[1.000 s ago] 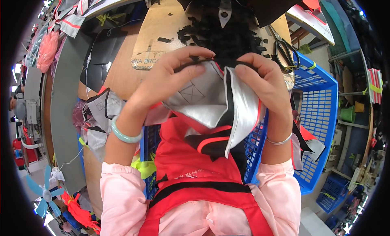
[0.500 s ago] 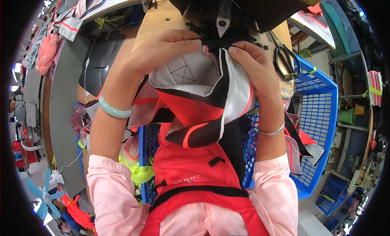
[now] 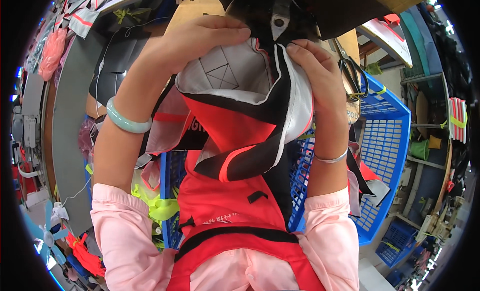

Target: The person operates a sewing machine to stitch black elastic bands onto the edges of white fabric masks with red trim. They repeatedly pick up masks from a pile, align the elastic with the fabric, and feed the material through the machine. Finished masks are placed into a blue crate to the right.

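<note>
A sewn fabric piece (image 3: 237, 128) in red, black and light grey hangs from both my hands. Its upper rim gapes, showing a pale lining with a stitched box-and-cross pattern. My left hand (image 3: 212, 36) pinches the rim at its left, thumb against curled fingers. At the rim's right side, my right hand (image 3: 317, 63) grips the black edge with its pale binding between thumb and fingers. Just beyond my fingertips, a pointed metal part (image 3: 279, 22) of a dark machine (image 3: 345, 11) juts down over the work. The cloth edge beneath it is hard to make out.
Black-handled scissors (image 3: 354, 73) lie on the wooden table to the right. Blue plastic baskets (image 3: 387, 131) holding fabric pieces stand right and left of my lap. More cut pieces (image 3: 170, 118) hang behind my left forearm. A blue fan (image 3: 48, 236) stands at the lower left.
The view has shifted slightly. My hands and the fabric rim appear a little higher, nearer the pointed metal part. Both hands keep their hold.
</note>
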`<state>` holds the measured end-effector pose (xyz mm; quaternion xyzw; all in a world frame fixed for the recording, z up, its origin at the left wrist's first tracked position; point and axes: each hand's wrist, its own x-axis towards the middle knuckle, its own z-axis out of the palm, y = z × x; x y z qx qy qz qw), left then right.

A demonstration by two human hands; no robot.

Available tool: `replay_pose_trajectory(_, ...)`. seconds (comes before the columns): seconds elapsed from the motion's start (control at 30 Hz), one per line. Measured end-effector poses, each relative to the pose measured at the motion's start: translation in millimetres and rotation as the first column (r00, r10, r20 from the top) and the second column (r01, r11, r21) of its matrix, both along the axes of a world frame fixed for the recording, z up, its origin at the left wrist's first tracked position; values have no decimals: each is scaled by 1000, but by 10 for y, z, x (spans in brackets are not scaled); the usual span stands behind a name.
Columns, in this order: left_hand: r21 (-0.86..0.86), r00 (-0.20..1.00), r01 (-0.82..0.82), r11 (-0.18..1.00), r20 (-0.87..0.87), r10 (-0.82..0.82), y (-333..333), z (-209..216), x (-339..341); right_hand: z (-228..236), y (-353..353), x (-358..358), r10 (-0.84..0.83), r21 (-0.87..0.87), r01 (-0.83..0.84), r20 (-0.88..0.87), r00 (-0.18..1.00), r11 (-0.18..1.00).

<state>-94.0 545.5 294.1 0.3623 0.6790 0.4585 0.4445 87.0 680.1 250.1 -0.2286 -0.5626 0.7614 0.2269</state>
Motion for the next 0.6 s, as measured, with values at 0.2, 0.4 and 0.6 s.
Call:
replay_pose_trajectory(0.2, 12, 993, -112, 994, 30, 112, 23, -43, -129, 53, -11, 15, -182, 115, 185, -35, 983, 976)
replay_pose_trajectory(0.4, -17, 996, -9, 1000, -85, 8, -386, -181, -39, 234, -227, 540, 374, 238, -397, 137, 917, 886)
replay_pose_trajectory(0.6, -23, 980, 176, 984, -87, -177, -534, -95, 430, -163, -607, 501, 207, 690, -377, 319, 925, 618)
